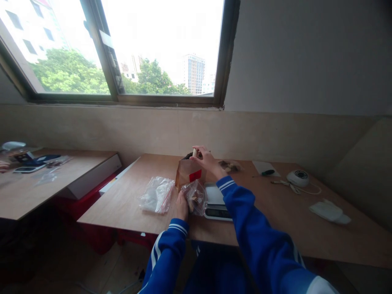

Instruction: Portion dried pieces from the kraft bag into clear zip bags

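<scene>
My right hand [210, 161] is over the open top of a brown paper bag [185, 170] with a red label, pinching a small pale piece [194, 152] between thumb and fingers. What the piece is, I cannot tell. Closer to me, my left hand [181, 206] grips the side of a clear plastic bag [196, 198] with brown chunks inside. This bag stands in front of the paper bag. Just right of it is a flat kitchen scale [214, 196], partly covered by my right sleeve. A stack of clear zip bags [157, 194] lies to the left.
Behind my right wrist lies another bag of brown pieces [230, 165]. Farther right are a screwdriver [268, 172] on white paper, a white dome camera [297, 178] with its cable, and a crumpled white bag [329, 211]. At left, another person's hand [3, 166] shows by a second table [76, 171].
</scene>
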### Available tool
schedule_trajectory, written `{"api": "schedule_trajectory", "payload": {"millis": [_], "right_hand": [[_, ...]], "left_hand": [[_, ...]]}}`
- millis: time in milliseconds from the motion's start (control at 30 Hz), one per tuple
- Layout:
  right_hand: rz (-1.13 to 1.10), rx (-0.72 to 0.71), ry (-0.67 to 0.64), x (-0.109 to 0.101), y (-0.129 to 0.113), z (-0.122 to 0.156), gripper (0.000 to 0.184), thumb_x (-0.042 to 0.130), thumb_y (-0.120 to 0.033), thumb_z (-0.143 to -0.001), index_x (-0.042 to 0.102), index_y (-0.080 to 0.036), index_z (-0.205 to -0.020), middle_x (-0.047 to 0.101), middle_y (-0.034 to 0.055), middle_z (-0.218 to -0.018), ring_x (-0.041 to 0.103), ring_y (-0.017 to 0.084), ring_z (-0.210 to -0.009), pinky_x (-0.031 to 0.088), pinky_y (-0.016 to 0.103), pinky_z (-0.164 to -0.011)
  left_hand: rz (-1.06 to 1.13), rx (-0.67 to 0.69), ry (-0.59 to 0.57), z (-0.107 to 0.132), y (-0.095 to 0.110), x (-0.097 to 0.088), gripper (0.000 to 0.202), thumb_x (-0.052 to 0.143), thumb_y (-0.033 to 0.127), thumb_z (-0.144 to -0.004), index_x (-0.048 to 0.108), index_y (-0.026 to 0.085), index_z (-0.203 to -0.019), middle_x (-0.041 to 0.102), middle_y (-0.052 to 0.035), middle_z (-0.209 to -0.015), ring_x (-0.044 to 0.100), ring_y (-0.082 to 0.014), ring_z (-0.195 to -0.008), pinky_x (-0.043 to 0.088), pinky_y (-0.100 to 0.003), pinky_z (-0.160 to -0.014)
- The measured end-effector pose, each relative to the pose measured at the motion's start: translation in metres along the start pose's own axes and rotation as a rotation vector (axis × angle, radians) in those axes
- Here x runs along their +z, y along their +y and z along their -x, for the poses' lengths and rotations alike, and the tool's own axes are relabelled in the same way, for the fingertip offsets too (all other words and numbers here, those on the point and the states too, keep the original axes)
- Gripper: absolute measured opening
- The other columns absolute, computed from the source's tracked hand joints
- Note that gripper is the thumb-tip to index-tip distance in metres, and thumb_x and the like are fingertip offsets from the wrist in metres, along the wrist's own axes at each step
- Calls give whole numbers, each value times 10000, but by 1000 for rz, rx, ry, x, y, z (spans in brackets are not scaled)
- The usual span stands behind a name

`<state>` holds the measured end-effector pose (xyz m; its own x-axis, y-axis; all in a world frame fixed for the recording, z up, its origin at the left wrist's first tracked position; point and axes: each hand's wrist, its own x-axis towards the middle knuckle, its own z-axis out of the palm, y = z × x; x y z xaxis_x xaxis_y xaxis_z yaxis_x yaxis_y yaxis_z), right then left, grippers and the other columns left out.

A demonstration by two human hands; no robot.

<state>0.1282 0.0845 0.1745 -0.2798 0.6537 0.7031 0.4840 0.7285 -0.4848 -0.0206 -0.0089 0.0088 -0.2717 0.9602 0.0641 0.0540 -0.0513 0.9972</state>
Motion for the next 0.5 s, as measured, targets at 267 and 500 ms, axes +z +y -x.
{"api": "schedule_trajectory", "payload": {"millis": [267, 500], "right_hand": [[87, -44, -44, -1, -3, 9, 423, 403, -454, -949, 622, -178, -1183, 500, 107, -1087, 561, 218, -1024, 433, 373, -982], [-152, 64, -46, -9, -4, 6, 253, 562, -350, -868, 658, -176, -1025, 574, 73, -1022, 609, 175, -897, 496, 337, -866]], "left_hand": [[-36, 35, 2, 2, 6, 0, 474, 348, 444, -914, 657, 138, -1105, 667, -125, -1155, 563, -273, -1156, 342, -361, -1058], [-40, -24, 26, 5, 12, 0, 460, 354, 428, -914, 659, 137, -1098, 665, -123, -1163, 535, -284, -1195, 335, -385, -1066]]}}
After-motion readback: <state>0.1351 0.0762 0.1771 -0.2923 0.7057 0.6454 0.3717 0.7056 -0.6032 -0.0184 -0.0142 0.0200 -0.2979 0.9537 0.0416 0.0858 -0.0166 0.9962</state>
